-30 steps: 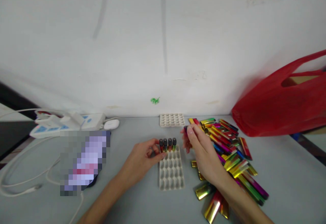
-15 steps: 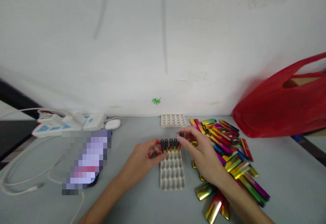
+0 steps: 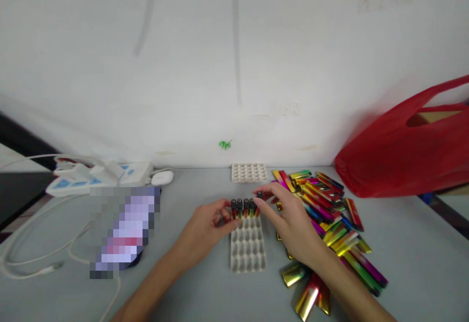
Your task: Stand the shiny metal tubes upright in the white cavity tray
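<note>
A pale moulded tray (image 3: 248, 253) with rows of pockets lies on the grey table in front of me. Across its far end stands an upright row of lighters (image 3: 240, 208), black-topped with shiny coloured bodies. My left hand (image 3: 207, 224) is closed at the row's left end, thumb in front and fingers beside the leftmost lighter. At the right end, my right hand (image 3: 289, 219) pinches another black-topped lighter (image 3: 260, 195) between thumb and fingers. It stands slightly higher than the others, and its lower part is partly hidden.
Right of the tray spreads a pile of metallic coloured lighters (image 3: 324, 200), with gold pieces (image 3: 308, 297) nearer me. A second pale tray (image 3: 249, 172) lies by the wall. A red bag (image 3: 403, 156) stands far right. Leftward are a power strip (image 3: 102, 180), a blurred phone (image 3: 126, 234) and white cables (image 3: 29, 275).
My right hand has shifted slightly left and the lighter in it sits a little lower and closer to the row. The left hand has stayed put.
</note>
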`<state>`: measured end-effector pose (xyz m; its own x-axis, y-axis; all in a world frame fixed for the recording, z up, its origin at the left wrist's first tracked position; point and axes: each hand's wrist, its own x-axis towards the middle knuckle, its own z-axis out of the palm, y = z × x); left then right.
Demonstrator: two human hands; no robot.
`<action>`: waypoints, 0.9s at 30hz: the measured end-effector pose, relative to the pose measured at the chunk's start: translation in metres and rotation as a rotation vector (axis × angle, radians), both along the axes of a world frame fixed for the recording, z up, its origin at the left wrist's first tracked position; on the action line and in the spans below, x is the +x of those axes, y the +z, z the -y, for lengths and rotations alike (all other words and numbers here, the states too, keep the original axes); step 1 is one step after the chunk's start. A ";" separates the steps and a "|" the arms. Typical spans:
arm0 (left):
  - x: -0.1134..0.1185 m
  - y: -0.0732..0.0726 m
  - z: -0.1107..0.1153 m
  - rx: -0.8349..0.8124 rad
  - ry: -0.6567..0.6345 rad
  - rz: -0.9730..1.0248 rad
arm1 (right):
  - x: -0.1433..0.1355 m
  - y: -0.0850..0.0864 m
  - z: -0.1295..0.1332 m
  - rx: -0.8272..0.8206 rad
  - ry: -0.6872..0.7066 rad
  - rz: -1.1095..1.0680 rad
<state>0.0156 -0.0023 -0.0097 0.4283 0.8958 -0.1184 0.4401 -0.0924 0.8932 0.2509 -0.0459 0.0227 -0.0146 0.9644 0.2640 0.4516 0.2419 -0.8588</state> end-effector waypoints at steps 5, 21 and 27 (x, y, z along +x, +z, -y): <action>-0.001 -0.002 0.000 -0.004 0.000 -0.014 | 0.001 -0.003 -0.001 0.090 0.001 0.109; 0.000 -0.001 0.000 -0.007 0.011 -0.004 | -0.001 0.002 0.002 0.092 0.030 0.120; 0.001 0.000 0.000 0.002 0.005 -0.013 | 0.002 -0.002 -0.001 0.165 -0.085 0.210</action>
